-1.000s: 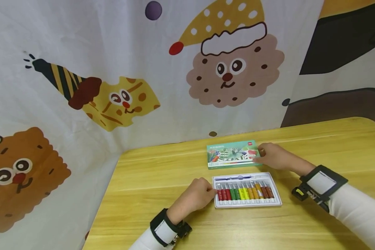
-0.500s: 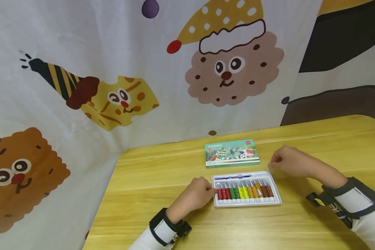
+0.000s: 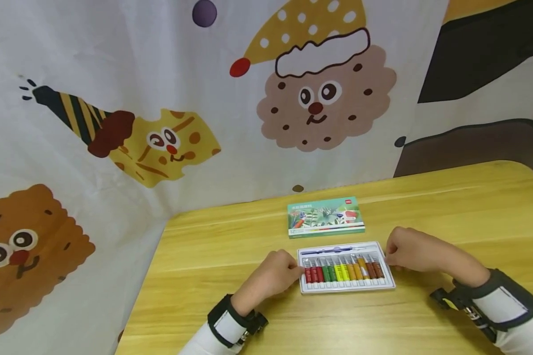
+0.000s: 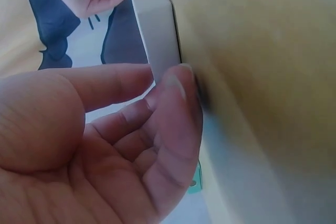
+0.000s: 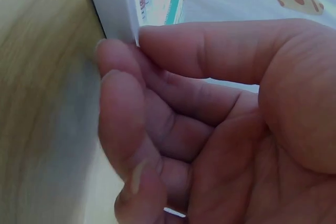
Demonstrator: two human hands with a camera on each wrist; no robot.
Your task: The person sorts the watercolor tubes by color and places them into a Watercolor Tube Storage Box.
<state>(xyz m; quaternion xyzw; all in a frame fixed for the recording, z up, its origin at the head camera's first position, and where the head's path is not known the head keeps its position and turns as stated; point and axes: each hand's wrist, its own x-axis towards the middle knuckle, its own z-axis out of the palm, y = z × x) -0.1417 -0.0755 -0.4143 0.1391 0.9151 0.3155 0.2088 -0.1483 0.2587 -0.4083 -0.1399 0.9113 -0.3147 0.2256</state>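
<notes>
A white plastic tray (image 3: 349,289) of paint tubes lies on the table, its colours running from red through green and yellow to brown. A slim blue-handled paintbrush (image 3: 326,251) sits in the slot along its far side. At the left end my left hand (image 3: 275,273) pinches the tray's edge, thumb on the rim and curled fingers at the wall (image 4: 156,30). My right hand (image 3: 415,250) grips the opposite end, its thumb tip on the rim and fingertips low against the side (image 5: 113,6). Parts of both hands' fingers are hidden in the head view.
Behind the tray lies a flat green paint box (image 3: 326,217) printed with plants. The wooden table (image 3: 213,246) meets a white cloth (image 3: 235,162) with cartoon biscuits and cheese at its back edge. Each wrist wears a black strap with a camera.
My right hand has left the green box's right end and come down toward me to the tray's right edge. The left hand has stayed at the tray's left edge.
</notes>
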